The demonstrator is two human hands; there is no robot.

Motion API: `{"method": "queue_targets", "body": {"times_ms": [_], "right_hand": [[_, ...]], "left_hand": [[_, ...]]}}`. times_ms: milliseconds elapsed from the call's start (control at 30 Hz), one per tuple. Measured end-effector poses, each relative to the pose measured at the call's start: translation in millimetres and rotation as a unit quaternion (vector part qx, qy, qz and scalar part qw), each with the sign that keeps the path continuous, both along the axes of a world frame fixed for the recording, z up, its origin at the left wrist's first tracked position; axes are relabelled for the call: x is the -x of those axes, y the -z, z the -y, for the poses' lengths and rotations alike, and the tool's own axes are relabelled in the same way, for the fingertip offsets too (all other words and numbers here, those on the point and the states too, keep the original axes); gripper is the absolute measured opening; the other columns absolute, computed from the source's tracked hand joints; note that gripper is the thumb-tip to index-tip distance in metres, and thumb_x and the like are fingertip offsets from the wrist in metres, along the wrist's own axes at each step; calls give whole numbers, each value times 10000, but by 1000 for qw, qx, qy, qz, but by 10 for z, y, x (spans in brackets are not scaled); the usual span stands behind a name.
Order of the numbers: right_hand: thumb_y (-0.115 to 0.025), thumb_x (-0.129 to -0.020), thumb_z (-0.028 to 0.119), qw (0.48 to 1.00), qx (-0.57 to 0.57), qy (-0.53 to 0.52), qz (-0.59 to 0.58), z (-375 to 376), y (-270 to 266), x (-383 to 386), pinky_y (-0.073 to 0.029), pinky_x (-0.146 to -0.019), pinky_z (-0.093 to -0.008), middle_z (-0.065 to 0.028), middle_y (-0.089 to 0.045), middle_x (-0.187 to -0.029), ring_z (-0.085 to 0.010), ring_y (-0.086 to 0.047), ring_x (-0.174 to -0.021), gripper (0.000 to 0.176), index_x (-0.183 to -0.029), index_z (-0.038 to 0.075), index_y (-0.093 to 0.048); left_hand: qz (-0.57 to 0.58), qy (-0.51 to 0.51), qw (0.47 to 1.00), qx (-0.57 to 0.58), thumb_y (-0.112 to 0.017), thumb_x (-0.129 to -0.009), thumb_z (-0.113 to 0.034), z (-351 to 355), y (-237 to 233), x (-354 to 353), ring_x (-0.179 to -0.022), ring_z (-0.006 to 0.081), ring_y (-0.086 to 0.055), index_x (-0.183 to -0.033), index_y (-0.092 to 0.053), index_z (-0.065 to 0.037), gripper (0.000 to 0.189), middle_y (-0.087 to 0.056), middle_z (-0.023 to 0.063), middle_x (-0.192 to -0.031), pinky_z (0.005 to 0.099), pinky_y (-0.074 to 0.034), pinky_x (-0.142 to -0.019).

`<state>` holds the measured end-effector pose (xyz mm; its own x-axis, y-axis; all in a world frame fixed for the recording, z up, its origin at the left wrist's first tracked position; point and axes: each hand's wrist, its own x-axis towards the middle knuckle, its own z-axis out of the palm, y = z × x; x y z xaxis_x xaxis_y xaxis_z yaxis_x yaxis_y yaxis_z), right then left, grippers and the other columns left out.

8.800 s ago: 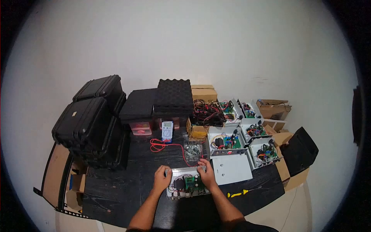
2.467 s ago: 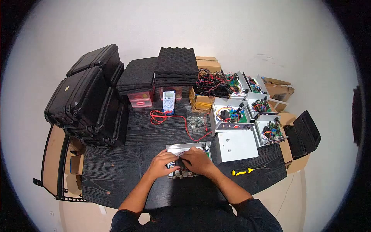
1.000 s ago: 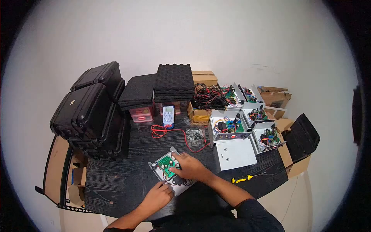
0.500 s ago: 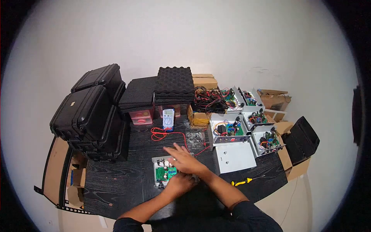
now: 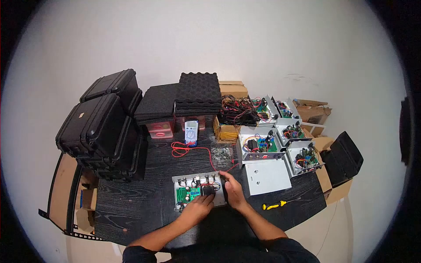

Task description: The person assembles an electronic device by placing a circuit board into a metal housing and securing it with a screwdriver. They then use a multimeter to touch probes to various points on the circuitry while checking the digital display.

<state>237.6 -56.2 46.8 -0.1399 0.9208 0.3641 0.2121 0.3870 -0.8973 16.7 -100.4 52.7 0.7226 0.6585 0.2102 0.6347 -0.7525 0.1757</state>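
In front of me lies an open white metal enclosure (image 5: 177, 205) with a green circuit board (image 5: 182, 193), wires and a row of connectors along its far wall. My left hand (image 5: 199, 210) reaches over the near edge, its bent fingers on a black block-shaped part (image 5: 208, 190) inside, right of the board. Exactly how those fingers grip it is partly hidden. My right hand (image 5: 235, 191) wraps the enclosure's right end, with a fingertip by the far right corner.
A multimeter (image 5: 190, 131) with red leads and a bag of small parts (image 5: 222, 156) lie beyond. At right are a white panel (image 5: 268, 177), a yellow screwdriver (image 5: 275, 204) and several open wired enclosures (image 5: 262, 155). Black cases (image 5: 94, 127) and foam sheets (image 5: 198, 90) are stacked at left and back.
My right hand has uncrossed from above my left and moved right, onto the enclosure's end. My left hand has shifted slightly left, uncovering the black part and the connectors.
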Motion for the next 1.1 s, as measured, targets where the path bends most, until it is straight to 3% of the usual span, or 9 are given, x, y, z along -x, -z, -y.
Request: {"method": "queue_targets", "body": {"times_ms": [133,333,533,633,733,800,867,1033,1100], "right_hand": [[-410,-1115,432,999,33,12,-35,2,353,26,-430,-1134,-369,-181,-652,-1397,-279,-608,-1309,606,-1466,-44,-543],[-431,-1143,362,998,42,8,-36,1,532,48,-441,-1116,-349,-147,-661,-1367,-231,-609,-1284,526,-1466,-39,-537],[-440,-1118,268,998,52,16,-44,1,565,44,-445,-1142,-377,-204,-666,-1382,-292,-618,-1337,466,-1443,-42,-565],[-490,-1109,418,992,72,-35,-96,-5,595,27,-389,-1199,-420,-222,-542,-1534,-316,-515,-1450,615,-1512,-47,-480],[-489,-1113,503,958,13,-27,-286,32,587,158,-396,-1204,-418,-180,-465,-1588,-264,-464,-1482,689,-1564,-10,-397],[-525,-1008,694,956,13,15,-293,136,347,165,-296,-1250,-488,-208,-322,-1671,-328,-312,-1564,991,-1619,-34,-246],[-586,-967,726,961,-86,9,-263,182,354,204,-248,-1273,-519,-251,-271,-1697,-376,-265,-1593,1122,-1650,-50,-148],[-703,-988,390,985,-69,-124,102,366,470,135,-384,-1205,-494,-328,-322,-1631,-471,-361,-1529,894,-1609,-74,-257],[-701,-991,255,986,-60,-118,99,306,476,193,-425,-1185,-486,-328,-339,-1617,-485,-388,-1507,821,-1606,-77,-271]], "left_hand": [[39,5,999,-27,-626,-912,-107,-7,101,-8,-1183,351,-695,-1169,-674,19,290,-670,188,-1338,447,-556,-1047],[60,-1,998,4,-614,-918,-73,22,73,-6,-1164,373,-700,-1189,-656,55,303,-669,206,-1333,447,-568,-1032],[56,28,998,18,-612,-937,-62,-55,74,20,-1145,363,-709,-1282,-639,56,366,-657,223,-1340,433,-594,-974],[55,4,996,68,-621,-955,-72,-62,11,-5,-1139,357,-711,-1320,-642,17,377,-656,199,-1352,431,-604,-954],[67,-1,992,111,-656,-968,-101,-87,-241,70,-1127,358,-720,-1325,-653,-11,368,-661,163,-1374,429,-615,-933],[136,6,983,119,-691,-969,-126,-139,-352,196,-1109,359,-732,-1290,-675,-16,340,-667,146,-1382,429,-626,-917],[178,24,979,99,-737,-950,-154,-155,-620,255,-1093,354,-743,-1241,-695,-8,328,-653,131,-1416,423,-636,-906],[316,66,943,-83,-911,-805,-191,-236,-480,135,-1047,300,-781,-1084,-745,34,395,-717,160,-1303,381,-654,-875],[355,55,925,-127,-948,-766,-219,-245,-375,57,-1021,293,-788,-1078,-752,39,450,-733,173,-1251,379,-660,-853]]}}
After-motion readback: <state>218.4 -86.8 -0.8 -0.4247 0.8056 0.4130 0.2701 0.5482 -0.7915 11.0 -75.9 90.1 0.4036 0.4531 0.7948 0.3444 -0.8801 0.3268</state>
